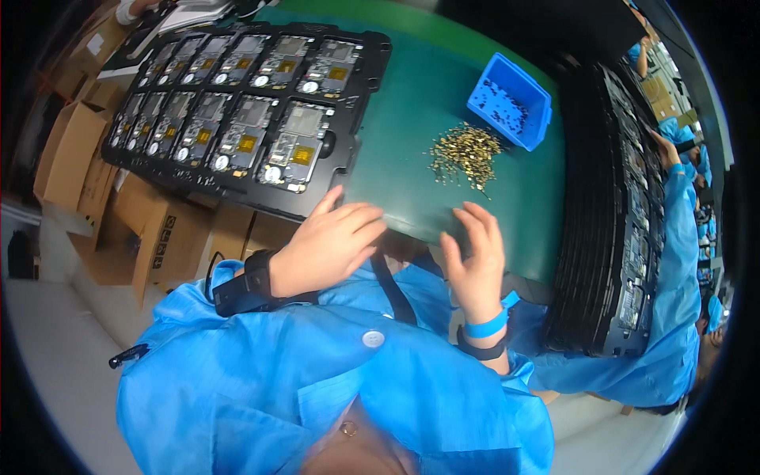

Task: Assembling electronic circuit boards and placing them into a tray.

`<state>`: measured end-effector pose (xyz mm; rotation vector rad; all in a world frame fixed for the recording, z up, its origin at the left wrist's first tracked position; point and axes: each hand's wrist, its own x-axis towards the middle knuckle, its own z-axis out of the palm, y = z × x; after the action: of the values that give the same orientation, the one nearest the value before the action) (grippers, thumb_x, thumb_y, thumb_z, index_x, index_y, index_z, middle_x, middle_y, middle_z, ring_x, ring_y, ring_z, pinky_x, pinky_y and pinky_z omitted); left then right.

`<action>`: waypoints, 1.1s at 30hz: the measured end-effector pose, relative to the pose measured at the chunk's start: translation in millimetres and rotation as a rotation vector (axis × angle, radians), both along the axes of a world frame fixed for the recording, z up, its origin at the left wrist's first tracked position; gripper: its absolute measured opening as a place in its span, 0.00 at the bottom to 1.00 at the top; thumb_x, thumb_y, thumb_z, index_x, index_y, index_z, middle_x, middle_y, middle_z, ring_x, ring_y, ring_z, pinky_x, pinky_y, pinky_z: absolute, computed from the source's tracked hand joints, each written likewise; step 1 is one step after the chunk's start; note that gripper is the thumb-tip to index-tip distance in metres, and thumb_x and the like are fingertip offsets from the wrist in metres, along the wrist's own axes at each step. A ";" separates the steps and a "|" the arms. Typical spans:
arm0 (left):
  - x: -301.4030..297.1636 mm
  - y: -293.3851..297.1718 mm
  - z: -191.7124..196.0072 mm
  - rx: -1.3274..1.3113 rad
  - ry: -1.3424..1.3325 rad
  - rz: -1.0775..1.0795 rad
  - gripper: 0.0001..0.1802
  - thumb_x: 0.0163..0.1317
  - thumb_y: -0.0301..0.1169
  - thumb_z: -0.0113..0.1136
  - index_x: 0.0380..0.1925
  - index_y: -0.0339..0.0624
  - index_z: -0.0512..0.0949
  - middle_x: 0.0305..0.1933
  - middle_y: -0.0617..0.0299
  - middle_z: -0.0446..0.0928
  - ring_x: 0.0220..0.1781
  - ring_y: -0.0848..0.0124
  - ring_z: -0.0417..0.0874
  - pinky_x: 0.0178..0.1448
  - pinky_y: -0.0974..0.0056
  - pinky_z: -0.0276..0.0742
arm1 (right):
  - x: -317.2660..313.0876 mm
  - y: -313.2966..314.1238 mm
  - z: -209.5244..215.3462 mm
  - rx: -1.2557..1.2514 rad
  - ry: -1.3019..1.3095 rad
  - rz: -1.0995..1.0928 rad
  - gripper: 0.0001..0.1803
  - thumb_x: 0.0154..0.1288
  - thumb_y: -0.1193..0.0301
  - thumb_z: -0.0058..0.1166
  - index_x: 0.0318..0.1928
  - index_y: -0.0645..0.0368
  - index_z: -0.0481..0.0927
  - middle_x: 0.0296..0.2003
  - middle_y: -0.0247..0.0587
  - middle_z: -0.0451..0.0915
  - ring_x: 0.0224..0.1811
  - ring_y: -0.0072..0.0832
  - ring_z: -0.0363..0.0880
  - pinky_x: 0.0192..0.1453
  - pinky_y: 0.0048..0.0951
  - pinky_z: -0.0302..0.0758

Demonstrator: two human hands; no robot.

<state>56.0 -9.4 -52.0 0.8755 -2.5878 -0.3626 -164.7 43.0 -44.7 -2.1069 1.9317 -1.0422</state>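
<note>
My left hand [328,244] hovers at the near edge of the work surface, beside the corner of a black tray [323,186]. Its thumb stands apart and its fingers reach to the right, with nothing seen in them. Circuit boards [297,142], each with a gold-coloured patch and a round white spot, lie in rows in the tray. To the right, my right hand [479,261] is raised with fingers apart and no object visible between them. Beyond it lies a loose pile of small gold-coloured metal pieces [467,150] on the green mat [404,127].
A blue bin [529,131] holding small dark pieces stands behind the pile. At the right rises a tall stack of black trays [590,229], with another person's blue sleeve [677,229] and hand alongside. Open cardboard boxes [134,237] stand at the left below the mat's level.
</note>
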 end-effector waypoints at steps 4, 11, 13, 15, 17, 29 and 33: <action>1.7 -11.2 11.0 -0.030 0.045 0.011 0.18 0.49 0.30 0.58 0.43 0.42 0.72 0.50 0.58 0.70 0.55 0.63 0.69 0.62 0.46 0.55 | -15.5 -20.6 17.1 -0.106 0.194 -0.092 0.18 0.49 0.74 0.56 0.44 0.59 0.73 0.46 0.46 0.71 0.48 0.43 0.69 0.53 0.38 0.65; 1.4 -27.1 17.4 -0.092 0.048 0.085 0.18 0.49 0.30 0.57 0.43 0.42 0.72 0.48 0.58 0.72 0.51 0.62 0.71 0.60 0.48 0.58 | -28.8 -56.8 14.8 0.005 0.247 -0.134 0.14 0.50 0.75 0.56 0.40 0.59 0.74 0.38 0.45 0.73 0.40 0.43 0.73 0.42 0.37 0.70; -2.4 -25.5 11.4 -0.099 0.072 0.072 0.18 0.49 0.30 0.57 0.42 0.42 0.72 0.47 0.59 0.72 0.50 0.63 0.72 0.60 0.50 0.58 | -22.3 -65.0 13.8 0.058 0.203 -0.098 0.14 0.50 0.75 0.56 0.39 0.59 0.74 0.37 0.45 0.73 0.38 0.44 0.74 0.39 0.38 0.71; -7.0 -27.7 9.4 -0.100 0.070 0.057 0.17 0.49 0.31 0.57 0.42 0.42 0.72 0.46 0.60 0.72 0.50 0.64 0.72 0.60 0.51 0.59 | -11.9 -73.2 13.5 0.085 0.193 -0.011 0.11 0.50 0.73 0.57 0.36 0.60 0.74 0.35 0.45 0.73 0.35 0.45 0.74 0.37 0.38 0.72; -10.4 -28.7 8.1 -0.112 0.102 -0.003 0.17 0.48 0.30 0.58 0.40 0.42 0.73 0.46 0.60 0.72 0.49 0.65 0.72 0.59 0.53 0.59 | -0.6 -78.9 14.4 0.099 0.226 0.009 0.10 0.51 0.72 0.57 0.35 0.60 0.74 0.34 0.45 0.73 0.35 0.45 0.74 0.36 0.39 0.72; 9.4 -47.7 9.4 -0.056 0.134 0.033 0.16 0.48 0.30 0.58 0.39 0.42 0.73 0.43 0.61 0.73 0.46 0.65 0.74 0.57 0.55 0.62 | -14.2 -101.1 -4.0 0.156 0.331 -0.011 0.05 0.56 0.73 0.49 0.28 0.62 0.71 0.28 0.50 0.74 0.30 0.48 0.74 0.34 0.43 0.71; 11.6 -60.0 15.0 -0.160 0.201 0.094 0.15 0.48 0.29 0.58 0.38 0.41 0.74 0.42 0.59 0.74 0.43 0.63 0.75 0.53 0.57 0.66 | -19.4 -102.5 2.0 0.154 0.187 -0.006 0.05 0.57 0.74 0.49 0.29 0.64 0.72 0.28 0.52 0.75 0.31 0.49 0.74 0.34 0.41 0.71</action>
<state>67.6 -69.4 -37.0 0.8541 -2.3459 -0.2021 -184.1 -59.5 -42.7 -2.1811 2.0270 -0.6938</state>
